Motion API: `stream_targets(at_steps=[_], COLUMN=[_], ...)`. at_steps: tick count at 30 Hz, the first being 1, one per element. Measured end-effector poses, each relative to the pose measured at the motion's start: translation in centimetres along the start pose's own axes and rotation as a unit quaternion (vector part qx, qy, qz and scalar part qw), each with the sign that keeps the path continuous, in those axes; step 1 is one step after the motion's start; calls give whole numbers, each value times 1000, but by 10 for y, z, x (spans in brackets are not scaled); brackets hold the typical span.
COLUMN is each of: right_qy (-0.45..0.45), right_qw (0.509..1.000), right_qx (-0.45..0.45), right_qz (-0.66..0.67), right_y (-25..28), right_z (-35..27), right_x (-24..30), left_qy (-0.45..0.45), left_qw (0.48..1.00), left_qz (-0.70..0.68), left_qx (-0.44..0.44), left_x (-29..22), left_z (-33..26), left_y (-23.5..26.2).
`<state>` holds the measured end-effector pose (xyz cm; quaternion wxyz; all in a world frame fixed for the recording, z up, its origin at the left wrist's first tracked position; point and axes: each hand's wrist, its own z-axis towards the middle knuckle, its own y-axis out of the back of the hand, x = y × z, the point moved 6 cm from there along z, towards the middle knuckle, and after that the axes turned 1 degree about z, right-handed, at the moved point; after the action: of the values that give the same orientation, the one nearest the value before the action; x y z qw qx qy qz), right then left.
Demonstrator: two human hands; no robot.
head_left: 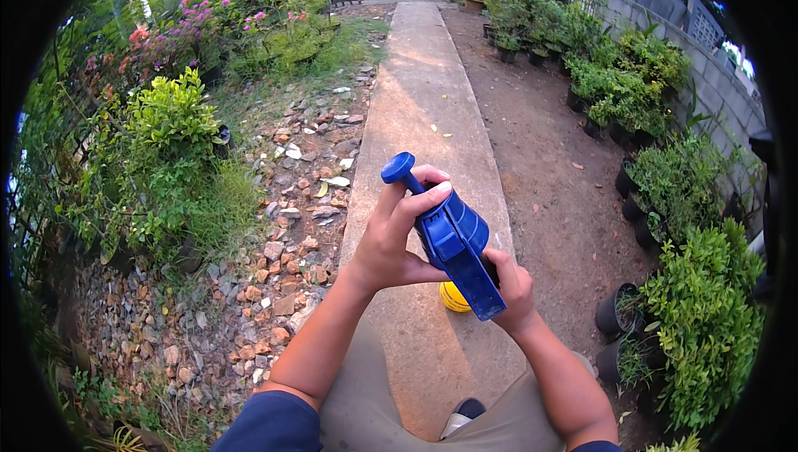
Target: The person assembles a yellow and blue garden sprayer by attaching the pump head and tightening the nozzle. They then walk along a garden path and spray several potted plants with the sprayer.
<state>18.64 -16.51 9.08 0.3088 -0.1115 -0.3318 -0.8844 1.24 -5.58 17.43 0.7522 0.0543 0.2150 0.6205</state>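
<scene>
Both hands hold a blue pump sprayer head [453,236] tilted in front of me. It has a round plunger knob at its upper left and a long handle slanting down to the right. My left hand [391,236] is closed around its upper left side, with fingers over the top just below the knob. At the lower right, my right hand [513,290] grips the handle side, its fingertips partly hidden behind it. Partly covered by the sprayer head, a yellow ribbed round thing [454,297] shows below it; I cannot make out its full shape.
I am over a concrete path [424,103] running straight ahead. Loose stones [287,261] border it on the left, with shrubs [170,120] beyond. To the right are bare soil [553,194], potted plants [702,319] and a block wall [711,61]. My shoe [467,410] stands on the path.
</scene>
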Motion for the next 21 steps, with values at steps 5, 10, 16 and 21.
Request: stream_targets(at_steps=[5,10,16,21], right_qy=[-31,-34,-101,-383], right_qw=[998,997,978,821], right_qx=[18,35,113,208], right_qz=[48,54,145,368], right_y=[-5,-10,-25,-50], right_z=[-4,-9,-13,-21], right_x=[-5,-7,-12,-22], left_qy=[4,5,26,157], left_qw=[1000,999,999,988], left_qz=[-10,-39,-47,0], left_qx=[-3,-7,0,-3], left_x=[2,6,14,59], left_z=[-4,-4,-7,-37], left_y=[1,2,-1,-13])
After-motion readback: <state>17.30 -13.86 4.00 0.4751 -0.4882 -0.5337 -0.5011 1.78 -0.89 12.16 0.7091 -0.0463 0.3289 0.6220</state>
